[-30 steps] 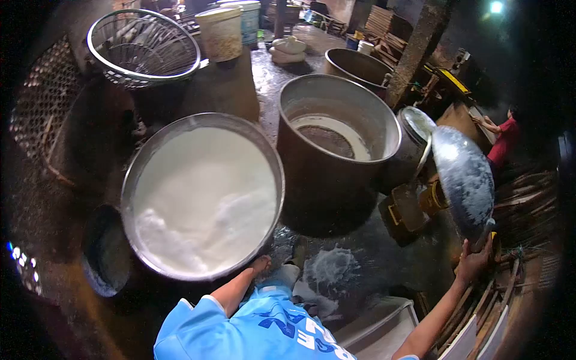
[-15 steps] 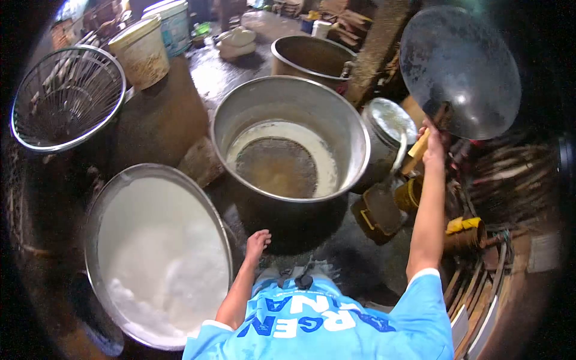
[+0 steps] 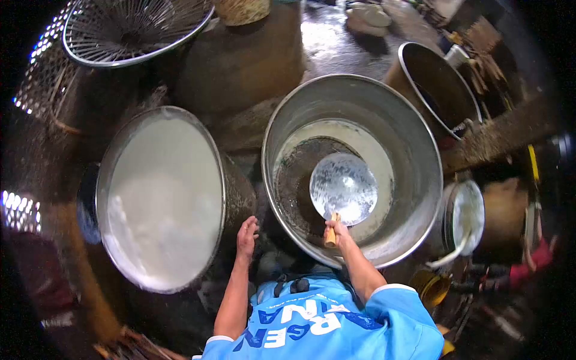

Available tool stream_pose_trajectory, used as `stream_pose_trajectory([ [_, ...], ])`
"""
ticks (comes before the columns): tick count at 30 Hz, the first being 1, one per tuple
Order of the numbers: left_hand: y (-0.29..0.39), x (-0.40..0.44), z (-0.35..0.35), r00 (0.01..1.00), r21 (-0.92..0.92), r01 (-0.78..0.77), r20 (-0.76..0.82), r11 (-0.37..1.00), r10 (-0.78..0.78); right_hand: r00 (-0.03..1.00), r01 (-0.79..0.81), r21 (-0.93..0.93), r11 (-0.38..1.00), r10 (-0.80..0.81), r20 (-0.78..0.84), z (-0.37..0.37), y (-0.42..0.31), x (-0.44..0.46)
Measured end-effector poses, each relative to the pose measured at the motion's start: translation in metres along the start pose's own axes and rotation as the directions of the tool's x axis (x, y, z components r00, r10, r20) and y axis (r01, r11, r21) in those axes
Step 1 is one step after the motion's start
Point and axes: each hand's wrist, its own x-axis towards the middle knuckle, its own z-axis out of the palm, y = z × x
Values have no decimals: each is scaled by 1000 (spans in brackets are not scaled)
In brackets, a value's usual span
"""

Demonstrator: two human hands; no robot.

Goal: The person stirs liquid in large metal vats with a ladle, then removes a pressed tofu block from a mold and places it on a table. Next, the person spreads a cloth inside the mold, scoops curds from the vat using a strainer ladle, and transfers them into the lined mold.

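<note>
My right hand (image 3: 339,231) is closed round the short wooden handle of a large round metal ladle (image 3: 345,185). The ladle's wide bowl is inside a big metal pot (image 3: 420,180), over a dark round patch and a pale ring of liquid at its bottom. Whether the bowl touches the liquid, I cannot tell. My left hand (image 3: 246,237) holds nothing, its fingers loosely bent, in the gap between that pot and a tall vat (image 3: 223,180). White, partly foamy liquid (image 3: 165,192) fills the vat nearly to the rim.
A wire-ribbed basket (image 3: 129,60) sits at the upper left beside a stained bucket (image 3: 243,11). Another large metal pot (image 3: 414,78) stands at the upper right. A lidded container (image 3: 467,213) and a yellow vessel (image 3: 433,289) are at my right. The floor (image 3: 324,36) looks wet.
My right hand has brought the ladle from the raised upper right down into the middle pot. My view has turned and moved, while my left hand stays near the vat.
</note>
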Motion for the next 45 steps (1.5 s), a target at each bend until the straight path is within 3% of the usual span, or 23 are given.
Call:
stream_pose_trajectory([
  [2, 16, -11, 30, 994, -14, 9, -108, 1000, -10, 988, -80, -126, 989, 61, -142, -19, -16, 1],
  [7, 0, 19, 70, 984, 178, 40, -179, 983, -8, 938, -28, -600, 799, -186, -292, -81, -147, 64],
  [9, -16, 46, 75, 990, 304, 59, -137, 951, -18, 813, 167, -852, 496, -559, -166, -97, -208, 102],
  [11, -12, 52, 96, 949, 379, 138, -316, 915, -13, 621, 191, -981, -28, -770, 143, -146, -249, 178],
  [13, 2, 48, 120, 876, 440, 230, -482, 868, 13, 672, 39, -999, -3, -740, 28, -98, -297, 162],
  [15, 9, 47, 136, 787, 493, 325, -615, 807, 59, 740, 59, -975, 215, -665, -101, -79, -307, 171],
  [16, 6, 47, 132, 807, 452, 307, -591, 838, 23, 767, 67, -969, 236, -634, -101, -83, -302, 186],
  [18, 0, 51, 134, 767, 494, 338, -638, 801, 69, 757, -13, -998, -61, -652, 31, -113, -266, 230],
  [19, -2, 52, 137, 746, 510, 354, -660, 784, 93, 639, 344, -932, -113, -699, 321, -133, -240, 244],
  [21, -3, 49, 136, 718, 528, 383, -686, 758, 116, 795, 209, -953, -220, -529, 296, -184, -164, 289],
  [23, -3, 50, 138, 717, 530, 391, -688, 753, 112, 948, 252, -939, 234, -256, 191, -213, -96, 295],
  [25, 3, 52, 144, 723, 552, 393, -680, 736, 123, 991, -33, -735, 678, 116, 63, -215, -47, 281],
  [27, 10, 51, 148, 730, 577, 384, -668, 721, 145, 924, -316, -523, 791, 382, 19, -217, -6, 273],
  [29, 7, 52, 144, 736, 589, 376, -659, 715, 156, 878, -421, -390, 819, 477, 53, -207, 25, 264],
  [31, 3, 49, 140, 755, 599, 342, -634, 724, 168, 865, -415, -380, 827, 488, 117, -175, 40, 246],
  [33, 8, 50, 140, 788, 607, 275, -587, 746, 186, 865, -453, -480, 751, 501, -31, -131, 35, 215],
  [34, 3, 48, 137, 783, 600, 261, -590, 756, 198, 874, -441, -344, 829, 484, 43, -91, -1, 168],
  [35, -2, 47, 134, 780, 593, 239, -589, 769, 211, 938, -251, -356, 900, 316, 139, -56, -36, 114],
  [36, -4, 49, 129, 816, 551, 164, -542, 818, 202, 945, -218, -337, 916, 284, 160, -40, -43, 87],
  [37, -4, 48, 127, 831, 533, 194, -536, 824, 151, 951, -192, -313, 930, 255, 176, -34, -44, 57],
  [41, -2, 43, 127, 841, 628, 100, -468, 771, 272, 955, 15, -194, 981, 44, 294, -32, -61, -48],
  [43, -10, 46, 125, 820, 658, -10, -426, 753, 383, 963, 52, -159, 986, -7, 268, -40, -72, -98],
  [45, -6, 38, 120, 891, 653, -102, -276, 750, 361, 970, 150, -134, 980, -119, 212, -56, -72, -144],
])
